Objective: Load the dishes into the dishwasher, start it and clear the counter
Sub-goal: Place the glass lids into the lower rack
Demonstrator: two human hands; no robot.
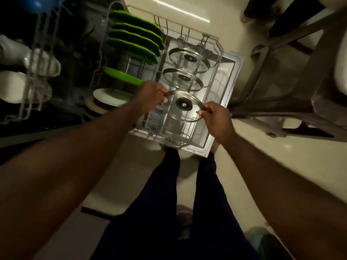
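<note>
- Centrally, your left hand (150, 96) grips the metal rim of a glass pot lid (191, 111) on its left side, thumb and fingers curled round the edge.
- Your right hand (216, 117) pinches the same rim on the opposite side, so the lid is held between both hands.
- The held lid is over the near part of the dishwasher's lower rack (218, 59), dark knob disc facing you; you cannot tell whether it already rests on the tines.
- Two more glass lids, the middle lid (183, 85) and the far lid (189, 51), stand tilted in the rack, in a row just beyond the held one.
- A row of green plates (135, 34) stands on edge on the rack's left side; a single green plate (120, 76) and a white plate (110, 96) stand nearer you.
- The rack rests pulled out over the open dishwasher door (232, 72).
- The upper rack (35, 53), at far left, carries white cups (43, 62).
- Your dark trousers (159, 203) show below, above the pale floor (244, 147).
</note>
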